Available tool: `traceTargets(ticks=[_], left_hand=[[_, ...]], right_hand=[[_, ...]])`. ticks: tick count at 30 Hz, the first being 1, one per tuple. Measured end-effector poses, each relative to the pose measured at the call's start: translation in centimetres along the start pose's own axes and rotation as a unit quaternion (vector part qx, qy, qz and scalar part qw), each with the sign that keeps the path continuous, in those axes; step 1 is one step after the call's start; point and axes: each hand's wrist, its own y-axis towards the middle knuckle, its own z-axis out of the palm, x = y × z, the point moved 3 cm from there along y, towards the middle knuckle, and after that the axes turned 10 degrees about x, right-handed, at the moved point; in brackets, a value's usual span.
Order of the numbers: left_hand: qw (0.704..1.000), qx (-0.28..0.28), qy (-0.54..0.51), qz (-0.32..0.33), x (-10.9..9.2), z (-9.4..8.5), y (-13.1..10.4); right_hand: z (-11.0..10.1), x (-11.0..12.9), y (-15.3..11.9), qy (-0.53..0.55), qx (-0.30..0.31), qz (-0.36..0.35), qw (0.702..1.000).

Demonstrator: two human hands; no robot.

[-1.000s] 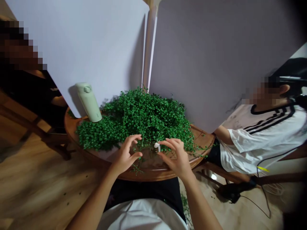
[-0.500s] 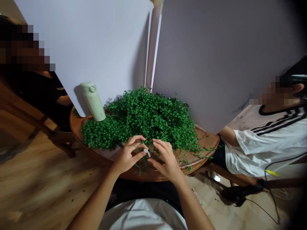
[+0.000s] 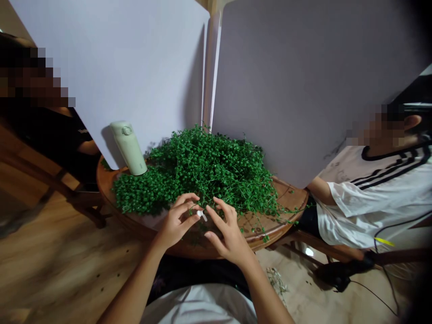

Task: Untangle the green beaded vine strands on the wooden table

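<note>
Over the table's near edge, my left hand (image 3: 177,222) pinches a small white plastic piece (image 3: 201,214) between thumb and fingers; its exact kind is too small to tell. My right hand (image 3: 225,227) is just to the right of it, thumb and fingers apart, with nothing visibly held. Thin green stems pass near the fingertips of both hands. Right beyond them lies a large heap of green plant strands (image 3: 212,166) with small round bead-like leaves, which look artificial.
A pale green flask (image 3: 130,148) stands at the left of the heap on a round wooden table (image 3: 286,198). Tall white panels (image 3: 151,58) rise behind. One person in black (image 3: 50,139) sits at the left, another in a white striped shirt (image 3: 364,202) at the right.
My right thumb and fingers have spread wider and moved slightly away from the white piece. My left hand still pinches it, now turned a little. The whole view has shifted slightly.
</note>
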Motion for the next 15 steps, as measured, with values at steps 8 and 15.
traceTargets(ticks=[8, 15], left_hand=[[1.000, 0.009, 0.023, 0.003, 0.09, -0.07, 0.09], [0.998, 0.046, 0.042, 0.013, 0.37, 0.23, -0.05]], right_hand=[[0.46, -0.86, -0.33, 0.126, -0.063, 0.041, 0.989], [0.66, -0.90, 0.12, 0.170, -0.079, 0.032, 0.982]])
